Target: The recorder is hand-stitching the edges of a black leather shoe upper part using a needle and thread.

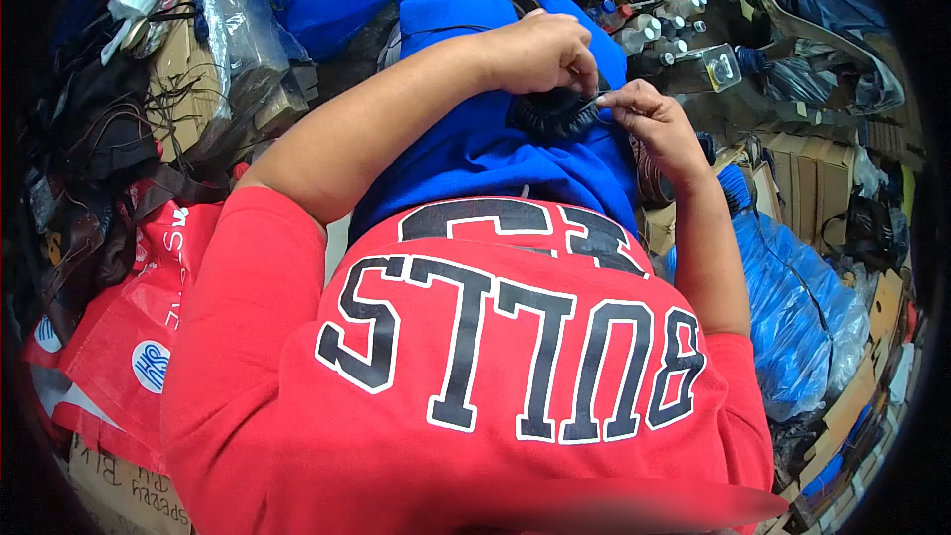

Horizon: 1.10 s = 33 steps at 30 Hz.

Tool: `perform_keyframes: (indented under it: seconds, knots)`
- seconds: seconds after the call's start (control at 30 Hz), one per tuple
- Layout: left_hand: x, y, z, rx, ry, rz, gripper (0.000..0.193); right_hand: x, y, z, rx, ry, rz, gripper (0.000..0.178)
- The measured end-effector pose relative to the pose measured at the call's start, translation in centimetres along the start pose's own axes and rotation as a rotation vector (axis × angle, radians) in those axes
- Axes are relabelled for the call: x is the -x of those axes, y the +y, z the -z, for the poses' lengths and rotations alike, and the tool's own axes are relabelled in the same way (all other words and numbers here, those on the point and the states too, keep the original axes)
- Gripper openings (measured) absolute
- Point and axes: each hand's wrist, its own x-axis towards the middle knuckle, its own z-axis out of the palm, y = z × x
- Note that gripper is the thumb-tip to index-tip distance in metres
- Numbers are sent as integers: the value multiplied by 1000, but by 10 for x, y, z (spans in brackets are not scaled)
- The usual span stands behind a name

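Note:
On my lap, over blue trousers (436, 154), lies a dark, rounded thing (560, 117) with a ridged or bristly surface, perhaps a black coil; I cannot tell its kind. Just above it is my left hand (548, 52), fingers bent down and pinched together at its upper edge. My right hand (654, 122) comes in from the other side, thumb and forefinger pinched close to the left fingertips. Something thin and dark seems to run between the two pinches, too small to name. Part of the dark thing is hidden under the left fingers.
Clutter surrounds me. Several small clear bottles (642, 32) stand ahead on the right, near a clear plastic jar (715, 67). A blue plastic-wrapped bundle (792, 307) lies to the right. Leftward are a red bag (124, 327), cardboard (188, 89) and a blue bag (327, 0).

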Motion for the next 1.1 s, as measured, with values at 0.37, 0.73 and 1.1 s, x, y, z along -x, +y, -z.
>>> perform_keyframes:
  seconds: [0.37, 0.73, 1.1]
  knots:
    - [26, 19, -4, 267, 91, 467, 26, 13, -11, -17, -370, 90, -170, 31]
    - [14, 21, -23, 449, 136, 534, 16, 5, -11, -23, -329, 164, -107, 22]
    - [19, 23, 12, 36, 72, 377, 10, 10, -8, 0, -200, 261, -44, 14]
